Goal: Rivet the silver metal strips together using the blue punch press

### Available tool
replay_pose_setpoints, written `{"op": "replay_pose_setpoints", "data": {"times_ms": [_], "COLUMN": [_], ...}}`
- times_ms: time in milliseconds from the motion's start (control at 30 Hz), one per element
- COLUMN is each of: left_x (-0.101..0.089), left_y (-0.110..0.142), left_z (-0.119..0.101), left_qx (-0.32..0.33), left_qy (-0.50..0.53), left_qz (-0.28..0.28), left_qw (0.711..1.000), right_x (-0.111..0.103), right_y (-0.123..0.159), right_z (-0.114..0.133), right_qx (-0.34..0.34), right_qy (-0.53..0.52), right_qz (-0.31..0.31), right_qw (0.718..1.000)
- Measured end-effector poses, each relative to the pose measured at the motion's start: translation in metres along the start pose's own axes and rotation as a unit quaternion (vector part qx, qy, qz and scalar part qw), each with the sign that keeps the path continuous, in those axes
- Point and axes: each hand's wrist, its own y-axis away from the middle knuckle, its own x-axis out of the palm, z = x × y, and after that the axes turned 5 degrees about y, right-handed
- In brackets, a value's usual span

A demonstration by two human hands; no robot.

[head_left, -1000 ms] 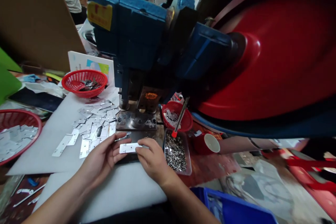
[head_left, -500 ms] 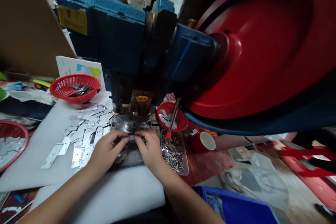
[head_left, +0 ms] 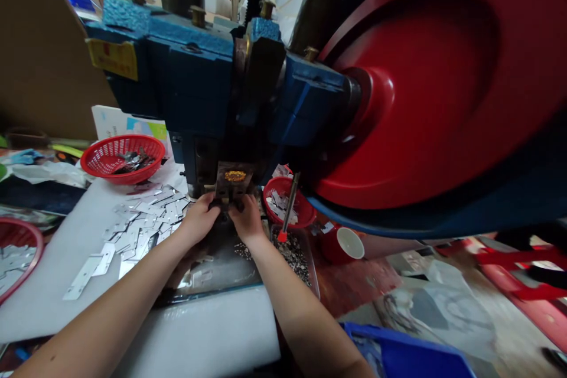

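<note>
Nearest, a smooth, soft-looking white foam sheet (head_left: 212, 331) is spreading under the forearms, and at right a glossy blue bin (head_left: 425, 360) is sitting low. Beyond the foam, a dull, flat metal bed (head_left: 225, 257) is catching the light, with tiny bits scattering its right side. Now the hands: the left hand (head_left: 200, 221) and right hand (head_left: 247, 221) are meeting nearly fingertip to fingertip under the press (head_left: 195, 88), both curling narrow; knuckles and shadow are hiding the fingertips, so I can't tell whether they're gripping anything. Thin, oblong, silvery plates (head_left: 146, 218) are lying in a loose heap left of the left hand, and more are filling a red basket (head_left: 39, 248) at far left. The right forearm is partly blocking a clear tub (head_left: 316, 277) of glittering metal scraps (head_left: 297, 257); a red cup (head_left: 349, 243) is standing to its right. Farther off, latticed red plastic is forming another basket (head_left: 95, 160). The press is wearing rough blue paint, a yellow label (head_left: 113, 59) too blurred for reading and an orange oval mark (head_left: 234, 176). A huge, shiny red wheel (head_left: 425, 100) is blocking the right background.
</note>
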Motion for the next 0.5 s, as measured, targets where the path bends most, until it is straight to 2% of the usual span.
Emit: {"op": "replay_pose_setpoints", "data": {"times_ms": [133, 233, 300, 333, 400, 500], "left_x": [-0.001, -0.018, -0.036, -0.047, -0.067, -0.085], "left_y": [0.007, 0.035, 0.062, 0.076, 0.099, 0.116], "left_z": [-0.010, -0.018, -0.016, -0.013, -0.004, 0.009], "left_qx": [0.013, 0.028, 0.038, 0.032, -0.015, -0.080], "left_qy": [-0.022, -0.055, -0.116, -0.167, -0.260, -0.375], "left_qz": [-0.019, -0.040, -0.012, -0.001, -0.024, -0.057], "left_qw": [0.999, 0.997, 0.992, 0.985, 0.965, 0.922], "right_x": [-0.001, -0.011, -0.021, -0.026, -0.034, -0.037], "right_y": [0.004, 0.019, 0.035, 0.043, 0.059, 0.078], "right_z": [0.001, 0.005, 0.006, 0.006, 0.005, 0.004], "right_qx": [-0.004, -0.021, -0.043, -0.039, -0.036, -0.043], "right_qy": [-0.020, -0.042, -0.058, -0.053, -0.041, -0.026], "right_qz": [-0.003, -0.047, -0.042, -0.031, -0.001, 0.020], "right_qw": [1.000, 0.998, 0.996, 0.997, 0.999, 0.999]}}
